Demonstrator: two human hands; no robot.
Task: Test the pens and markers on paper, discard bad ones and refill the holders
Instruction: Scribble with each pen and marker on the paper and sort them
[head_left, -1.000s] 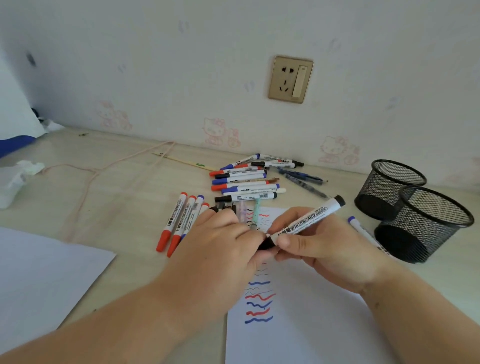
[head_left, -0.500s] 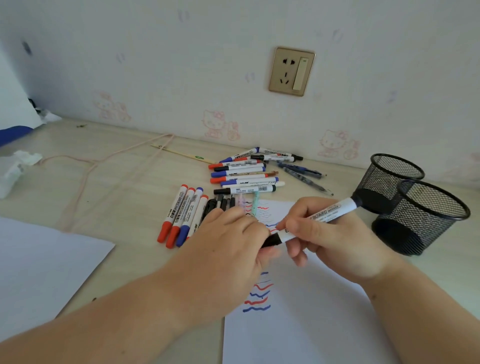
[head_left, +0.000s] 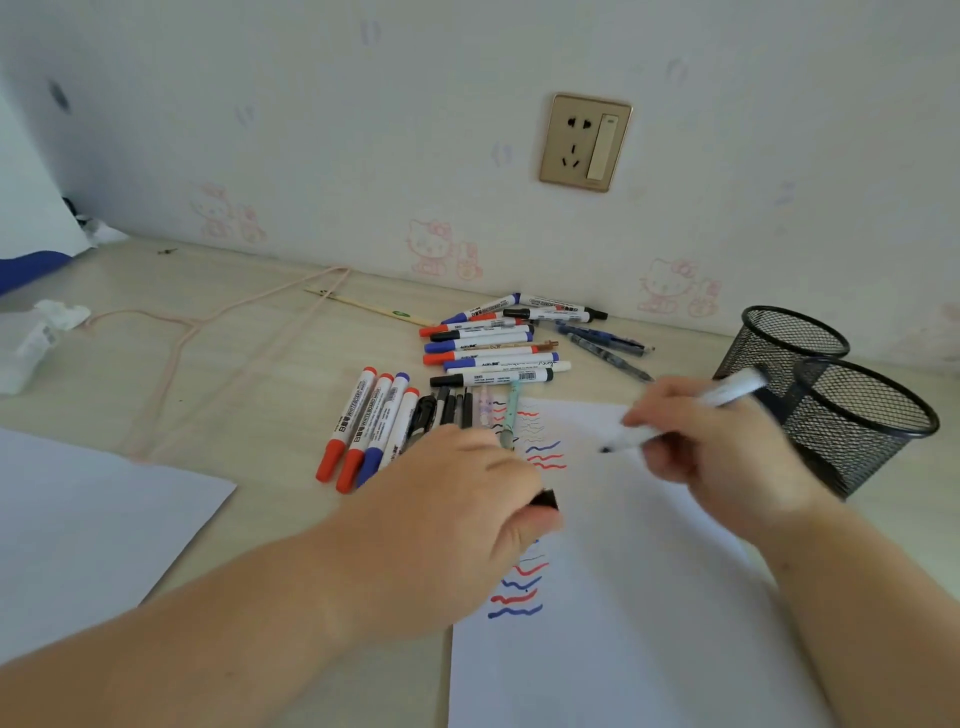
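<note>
Over the scribbled white paper sheet (head_left: 623, 597), the right hand (head_left: 727, 457) grips a blurred, uncapped white marker (head_left: 691, 413); the left hand (head_left: 467, 509) pinches its half-hidden black cap (head_left: 545, 500).

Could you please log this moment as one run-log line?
left hand holds black cap | right hand holds uncapped marker | over paper

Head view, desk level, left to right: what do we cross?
Crumpled tissue → blank sheet → row of capped markers → left hand holding black cap → right hand holding marker → mesh holders.

Black mesh holders (head_left: 860, 415), white paper (head_left: 639, 649)
</note>
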